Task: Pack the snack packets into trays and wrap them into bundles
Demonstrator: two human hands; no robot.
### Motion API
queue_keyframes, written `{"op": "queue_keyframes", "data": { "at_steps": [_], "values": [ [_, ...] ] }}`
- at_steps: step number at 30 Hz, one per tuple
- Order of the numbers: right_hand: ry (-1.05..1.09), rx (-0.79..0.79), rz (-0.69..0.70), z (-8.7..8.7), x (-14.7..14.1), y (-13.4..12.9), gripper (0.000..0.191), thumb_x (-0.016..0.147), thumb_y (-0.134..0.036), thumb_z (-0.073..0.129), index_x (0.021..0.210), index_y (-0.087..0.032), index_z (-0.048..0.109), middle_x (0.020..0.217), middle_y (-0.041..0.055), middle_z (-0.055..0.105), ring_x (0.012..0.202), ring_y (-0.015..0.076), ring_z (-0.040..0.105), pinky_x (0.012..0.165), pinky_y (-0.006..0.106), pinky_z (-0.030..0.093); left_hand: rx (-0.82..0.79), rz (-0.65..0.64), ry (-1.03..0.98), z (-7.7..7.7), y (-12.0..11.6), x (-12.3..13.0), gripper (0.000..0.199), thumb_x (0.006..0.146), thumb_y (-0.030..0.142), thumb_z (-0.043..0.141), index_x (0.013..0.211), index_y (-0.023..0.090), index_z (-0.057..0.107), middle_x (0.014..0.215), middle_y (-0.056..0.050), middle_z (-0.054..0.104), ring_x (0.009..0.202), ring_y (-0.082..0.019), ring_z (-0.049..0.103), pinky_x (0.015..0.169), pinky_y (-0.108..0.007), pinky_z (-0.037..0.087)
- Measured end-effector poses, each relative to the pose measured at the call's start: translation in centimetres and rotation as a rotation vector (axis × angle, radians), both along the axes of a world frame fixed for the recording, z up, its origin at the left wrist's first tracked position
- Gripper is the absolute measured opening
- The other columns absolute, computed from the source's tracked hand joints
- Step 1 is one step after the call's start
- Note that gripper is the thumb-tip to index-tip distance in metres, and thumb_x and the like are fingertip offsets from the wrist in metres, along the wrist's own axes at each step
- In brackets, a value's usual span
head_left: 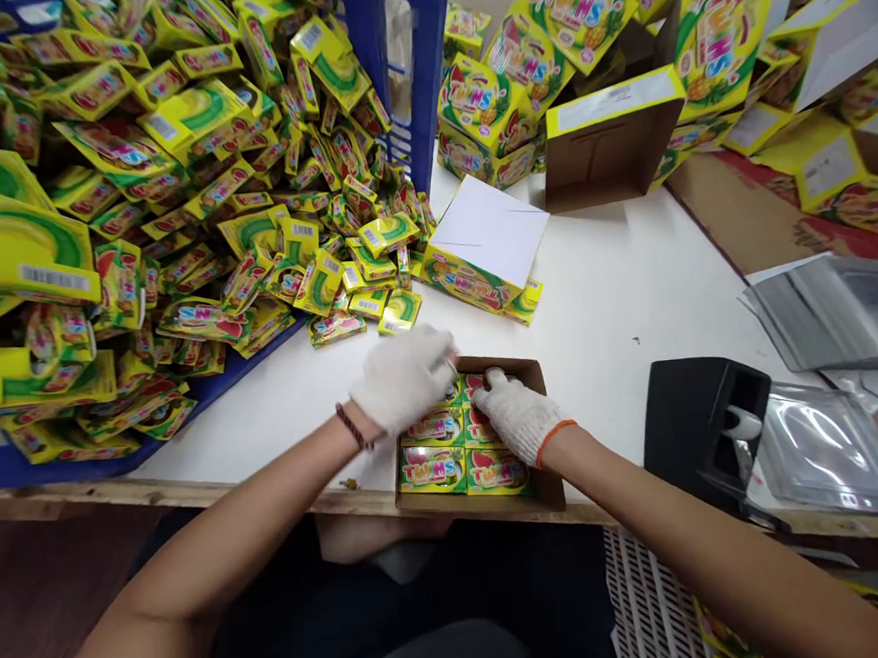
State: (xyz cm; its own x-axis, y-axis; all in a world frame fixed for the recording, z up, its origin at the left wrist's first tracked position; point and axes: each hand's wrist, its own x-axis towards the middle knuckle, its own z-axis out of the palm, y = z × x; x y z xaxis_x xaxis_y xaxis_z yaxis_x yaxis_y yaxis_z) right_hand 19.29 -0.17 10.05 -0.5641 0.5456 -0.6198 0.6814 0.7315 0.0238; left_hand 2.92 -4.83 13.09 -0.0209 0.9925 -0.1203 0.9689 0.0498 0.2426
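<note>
An open brown-walled carton [484,506] stands at the table's near edge, with rows of small yellow-green TWINS boxes [432,470] lying printed side up in it. My left hand [404,379], in a white knit glove, is over the carton's far left corner, slightly blurred. Its fingers reach to the right, and nothing shows in them. My right hand [521,415], gloved with an orange cuff edge, reaches into the carton's right side. Its thumb and fingers press around a small box in the far right part, which they partly cover.
A blue crate [407,81] heaped with small boxes [199,115] spills onto the table at left. A closed white-topped display carton [488,230] stands ahead, with stacked cartons [479,101] behind it. At right are a black tape dispenser [706,431] and clear plastic sheets [836,311].
</note>
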Motion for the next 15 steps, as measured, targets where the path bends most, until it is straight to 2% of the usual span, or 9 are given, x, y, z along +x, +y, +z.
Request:
{"op": "queue_keyframes", "data": {
  "at_steps": [1, 3, 5, 7, 9, 11, 13, 15],
  "values": [
    [0.005, 0.003, 0.003, -0.2, 0.1, 0.1, 0.04, 0.088, -0.009, 0.045, 0.123, -0.021, 0.06, 0.133, 0.018, 0.044, 0.11, 0.0322, 0.059, 0.079, 0.04, 0.052, -0.007, 0.141, 0.022, -0.2, 1.6, -1.3, 0.031, 0.095, 0.037, 0.042, 0.102, 0.017, 0.065, 0.102, -0.013, 0.068, 0.096, -0.027, 0.066, 0.08, -0.038, 0.051],
    [0.042, -0.002, -0.001, -0.3, 0.3, 0.1, 0.038, 0.088, -0.011, 0.046, 0.12, -0.021, 0.062, 0.13, 0.0172, 0.047, 0.106, 0.0318, 0.06, 0.077, 0.039, 0.051, -0.101, 0.316, 0.039, -1.2, 4.5, -3.4, 0.038, 0.087, 0.047, 0.056, 0.106, 0.015, 0.063, 0.106, -0.018, 0.067, 0.1, -0.034, 0.065, 0.081, -0.041, 0.051],
    [0.133, -0.031, -0.026, 0.0, 0.5, 0.1, 0.032, 0.087, -0.014, 0.048, 0.113, -0.02, 0.064, 0.124, 0.0154, 0.052, 0.101, 0.0289, 0.061, 0.074, 0.037, 0.05, -0.143, 0.376, 0.053, -2.7, 6.5, -4.9, 0.05, 0.075, 0.044, 0.069, 0.114, 0.013, 0.06, 0.113, -0.021, 0.065, 0.103, -0.037, 0.065, 0.081, -0.042, 0.051],
    [0.287, -0.091, -0.08, 0.5, 0.8, 0.1, 0.024, 0.085, -0.014, 0.049, 0.102, -0.019, 0.066, 0.115, 0.0118, 0.057, 0.094, 0.0233, 0.061, 0.074, 0.032, 0.05, -0.088, 0.383, 0.014, -3.9, 7.1, -5.7, 0.054, 0.072, 0.036, 0.071, 0.119, 0.014, 0.058, 0.117, -0.022, 0.063, 0.103, -0.036, 0.065, 0.082, -0.041, 0.051],
    [0.496, -0.189, -0.21, 1.1, 0.9, 0.0, 0.019, 0.085, -0.014, 0.049, 0.093, -0.018, 0.065, 0.101, 0.0075, 0.061, 0.085, 0.0177, 0.06, 0.07, 0.028, 0.049, 0.019, 0.383, -0.132, -4.0, 6.2, -6.1, 0.044, 0.076, 0.033, 0.066, 0.115, 0.015, 0.06, 0.113, -0.018, 0.065, 0.1, -0.031, 0.065, 0.083, -0.038, 0.05],
    [0.721, -0.33, -0.459, 1.5, 0.7, -0.1, 0.02, 0.087, -0.019, 0.047, 0.099, -0.019, 0.063, 0.087, 0.004, 0.062, 0.072, 0.0144, 0.059, 0.062, 0.025, 0.048, 0.14, 0.356, -0.373, -3.0, 4.0, -5.9, 0.035, 0.082, 0.036, 0.059, 0.11, 0.015, 0.062, 0.107, -0.012, 0.068, 0.094, -0.025, 0.064, 0.083, -0.035, 0.05],
    [0.899, -0.552, -0.713, 1.6, 0.3, -0.3, 0.029, 0.089, -0.032, 0.049, 0.115, -0.02, 0.058, 0.077, 0.0013, 0.062, 0.059, 0.013, 0.056, 0.051, 0.024, 0.045, 0.231, 0.264, -0.634, -1.4, 1.0, -5.0, 0.034, 0.088, 0.041, 0.052, 0.109, 0.016, 0.062, 0.104, -0.008, 0.069, 0.091, -0.021, 0.063, 0.083, -0.033, 0.05],
    [1.015, -0.802, -0.826, 1.3, 0.0, -0.5, 0.043, 0.087, -0.048, 0.054, 0.119, -0.02, 0.052, 0.072, -0.0002, 0.061, 0.05, 0.012, 0.053, 0.045, 0.023, 0.042, 0.221, 0.117, -0.826, -0.1, -2.1, -3.4, 0.038, 0.094, 0.046, 0.043, 0.108, 0.016, 0.063, 0.101, -0.005, 0.069, 0.09, -0.018, 0.062, 0.08, -0.03, 0.051]
  ]
}}
